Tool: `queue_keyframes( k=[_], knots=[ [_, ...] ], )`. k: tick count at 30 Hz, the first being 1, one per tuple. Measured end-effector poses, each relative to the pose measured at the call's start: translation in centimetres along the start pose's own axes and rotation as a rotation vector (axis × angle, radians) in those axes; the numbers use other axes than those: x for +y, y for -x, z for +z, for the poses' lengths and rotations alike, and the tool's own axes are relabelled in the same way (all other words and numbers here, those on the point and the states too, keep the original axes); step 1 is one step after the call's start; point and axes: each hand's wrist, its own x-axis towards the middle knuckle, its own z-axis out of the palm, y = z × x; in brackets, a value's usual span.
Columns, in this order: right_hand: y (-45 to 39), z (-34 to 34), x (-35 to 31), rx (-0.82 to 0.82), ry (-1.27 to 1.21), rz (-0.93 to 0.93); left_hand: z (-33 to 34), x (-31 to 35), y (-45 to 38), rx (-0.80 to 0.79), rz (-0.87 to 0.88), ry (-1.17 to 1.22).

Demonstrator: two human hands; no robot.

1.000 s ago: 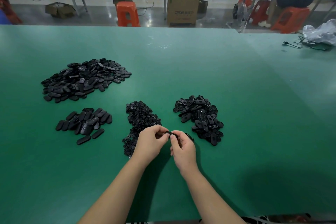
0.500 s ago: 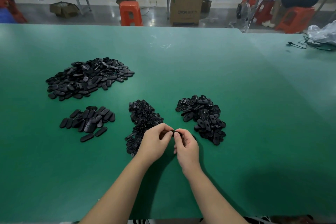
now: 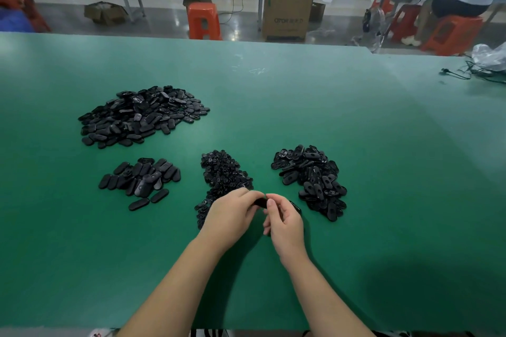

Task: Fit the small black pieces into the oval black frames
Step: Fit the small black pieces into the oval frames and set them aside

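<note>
Pinching one oval frame (image 3: 260,202) between both hands, I hold it just above the tabletop (image 3: 383,145), near the heap of small pieces (image 3: 223,172) and left of the frame pile (image 3: 312,178). Over the last second little has changed: my left hand (image 3: 232,213) and right hand (image 3: 284,223) have stayed pressed together on the same part, only drifting slightly. I judge the small piece is being seated, not yet let go. My left grip curls round the frame's left end, my right thumb and fingers pinch its right end. Its long axis runs roughly left to right between my hands; which face points up I cannot tell, since my fingers hide it.
</note>
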Motion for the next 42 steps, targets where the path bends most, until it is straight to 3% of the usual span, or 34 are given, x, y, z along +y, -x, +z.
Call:
queue_keyframes(
  k=[3,11,14,19,23,27,32,42],
  knots=[
    [0.2,0.0,-0.2,0.01,-0.022,0.019,-0.8,-1.8,0.6,0.21,-0.134,-0.03],
    [0.3,0.2,-0.2,-0.021,0.087,0.019,-5.3,-11.8,3.0,0.548,-0.81,-0.079],
    [0.3,0.2,-0.1,-0.023,0.106,0.018,-6.9,-13.8,3.0,0.575,-0.934,-0.105],
    [0.2,0.3,-0.1,-0.028,0.132,0.015,-8.1,-15.2,1.6,0.485,-1.024,-0.144],
    [0.2,0.4,-0.1,-0.03,0.148,0.004,-7.9,-15.3,0.8,0.451,-0.982,-0.163],
    [0.2,0.4,-0.1,-0.036,0.153,-0.003,-6.6,-14.0,0.8,0.571,-0.738,0.004],
    [0.3,0.4,0.0,-0.053,0.2,-0.014,-3.7,-10.6,1.1,0.37,-0.489,0.076],
    [0.7,0.3,-0.5,-0.129,0.265,0.002,-1.1,-9.5,2.0,0.243,-0.535,0.021]
  ],
)
